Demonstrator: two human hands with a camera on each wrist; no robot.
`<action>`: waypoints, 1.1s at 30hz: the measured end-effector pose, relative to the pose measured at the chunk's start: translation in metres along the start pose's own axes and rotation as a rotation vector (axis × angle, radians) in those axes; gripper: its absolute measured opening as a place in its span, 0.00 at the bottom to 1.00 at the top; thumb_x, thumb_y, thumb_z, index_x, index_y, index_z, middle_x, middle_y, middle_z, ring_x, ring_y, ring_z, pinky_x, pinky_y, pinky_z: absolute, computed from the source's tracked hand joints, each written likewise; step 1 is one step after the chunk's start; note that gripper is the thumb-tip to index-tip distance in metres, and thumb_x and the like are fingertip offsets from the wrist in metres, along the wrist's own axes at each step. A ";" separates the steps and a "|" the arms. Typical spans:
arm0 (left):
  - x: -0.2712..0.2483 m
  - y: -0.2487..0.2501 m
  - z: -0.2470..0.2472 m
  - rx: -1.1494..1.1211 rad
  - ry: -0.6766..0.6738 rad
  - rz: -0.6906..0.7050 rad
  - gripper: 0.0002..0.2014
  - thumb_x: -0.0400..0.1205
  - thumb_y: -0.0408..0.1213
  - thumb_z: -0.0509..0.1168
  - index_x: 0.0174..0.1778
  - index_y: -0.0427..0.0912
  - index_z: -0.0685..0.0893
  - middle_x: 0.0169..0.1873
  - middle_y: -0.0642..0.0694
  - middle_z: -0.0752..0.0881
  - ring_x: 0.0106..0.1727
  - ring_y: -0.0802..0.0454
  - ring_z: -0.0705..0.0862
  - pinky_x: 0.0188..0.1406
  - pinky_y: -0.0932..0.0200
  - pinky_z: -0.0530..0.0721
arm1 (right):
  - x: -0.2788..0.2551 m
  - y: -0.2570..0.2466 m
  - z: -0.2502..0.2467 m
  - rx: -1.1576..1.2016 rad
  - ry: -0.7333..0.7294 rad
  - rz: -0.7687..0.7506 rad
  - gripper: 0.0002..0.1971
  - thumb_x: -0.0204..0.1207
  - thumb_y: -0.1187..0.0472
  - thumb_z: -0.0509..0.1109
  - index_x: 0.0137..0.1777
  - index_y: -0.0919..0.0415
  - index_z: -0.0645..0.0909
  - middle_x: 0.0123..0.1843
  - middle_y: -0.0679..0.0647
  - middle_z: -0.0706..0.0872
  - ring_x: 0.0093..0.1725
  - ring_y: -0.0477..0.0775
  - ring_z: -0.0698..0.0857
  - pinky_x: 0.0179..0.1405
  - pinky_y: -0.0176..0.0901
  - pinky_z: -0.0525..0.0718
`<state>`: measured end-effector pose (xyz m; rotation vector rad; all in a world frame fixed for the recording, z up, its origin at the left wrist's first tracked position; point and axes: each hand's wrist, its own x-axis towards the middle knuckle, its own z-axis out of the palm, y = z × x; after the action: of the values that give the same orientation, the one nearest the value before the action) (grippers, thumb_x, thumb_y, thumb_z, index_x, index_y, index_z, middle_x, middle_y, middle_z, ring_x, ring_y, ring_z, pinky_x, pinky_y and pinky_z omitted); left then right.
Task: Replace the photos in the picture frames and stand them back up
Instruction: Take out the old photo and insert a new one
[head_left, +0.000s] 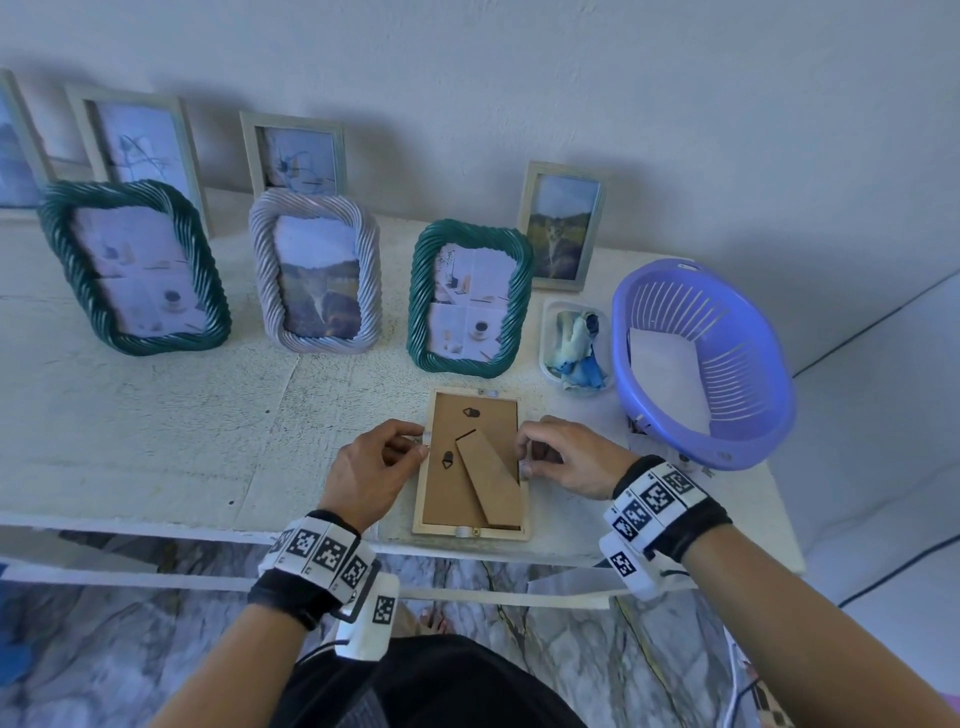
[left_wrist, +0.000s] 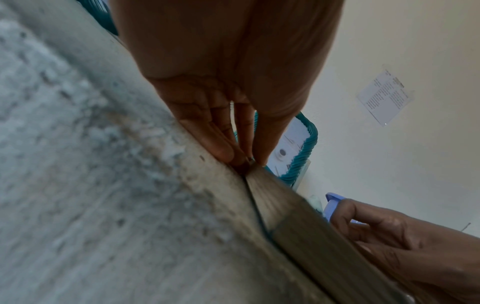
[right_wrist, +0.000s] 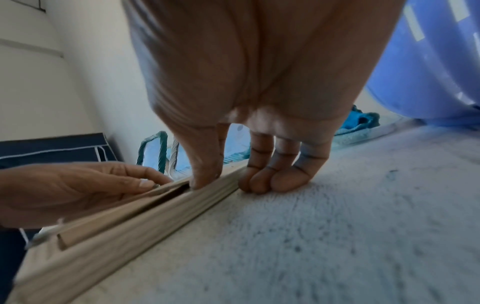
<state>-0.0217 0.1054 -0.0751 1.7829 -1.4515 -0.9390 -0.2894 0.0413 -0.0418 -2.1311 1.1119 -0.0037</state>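
A pale wooden picture frame (head_left: 470, 535) lies face down near the table's front edge, its brown backing board (head_left: 449, 493) up and the stand leg (head_left: 491, 483) folded flat across it. My left hand (head_left: 423, 447) pinches a small metal tab on the frame's left rail; in the left wrist view its fingers and thumb (left_wrist: 248, 161) meet on that tab. My right hand (head_left: 524, 462) grips the right rail, thumb on the rail's inner edge (right_wrist: 202, 182) and curled fingers (right_wrist: 259, 185) against its outer side on the table. The photo side is hidden.
Two green rope-pattern frames (head_left: 467, 296) (head_left: 135, 265) and a lilac one (head_left: 317, 270) stand behind, with pale wooden frames (head_left: 561, 223) along the wall. A clear tub of blue cloths (head_left: 574, 340) and a purple basket (head_left: 727, 415) holding paper sit to the right.
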 end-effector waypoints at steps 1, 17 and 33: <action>0.000 0.000 0.000 0.001 0.000 -0.002 0.07 0.80 0.42 0.71 0.53 0.53 0.86 0.40 0.58 0.88 0.42 0.62 0.86 0.42 0.64 0.83 | 0.000 0.000 0.002 -0.012 0.010 -0.008 0.05 0.78 0.55 0.69 0.46 0.49 0.75 0.43 0.48 0.77 0.41 0.44 0.76 0.41 0.35 0.71; -0.006 0.003 0.004 0.006 0.055 0.019 0.05 0.80 0.42 0.71 0.51 0.55 0.87 0.39 0.59 0.88 0.42 0.62 0.87 0.45 0.57 0.87 | 0.000 -0.004 0.022 -0.026 0.204 -0.024 0.12 0.81 0.60 0.68 0.39 0.55 0.68 0.33 0.43 0.74 0.32 0.41 0.73 0.31 0.34 0.68; -0.001 -0.009 0.004 0.154 -0.021 0.195 0.13 0.85 0.37 0.63 0.51 0.62 0.88 0.42 0.58 0.86 0.41 0.60 0.83 0.39 0.55 0.83 | -0.001 -0.009 0.020 -0.050 0.193 -0.013 0.12 0.80 0.59 0.68 0.40 0.57 0.68 0.33 0.43 0.74 0.32 0.42 0.73 0.33 0.41 0.71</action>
<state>-0.0210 0.1078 -0.0844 1.7043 -1.7164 -0.7664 -0.2772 0.0577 -0.0508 -2.2188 1.2196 -0.1928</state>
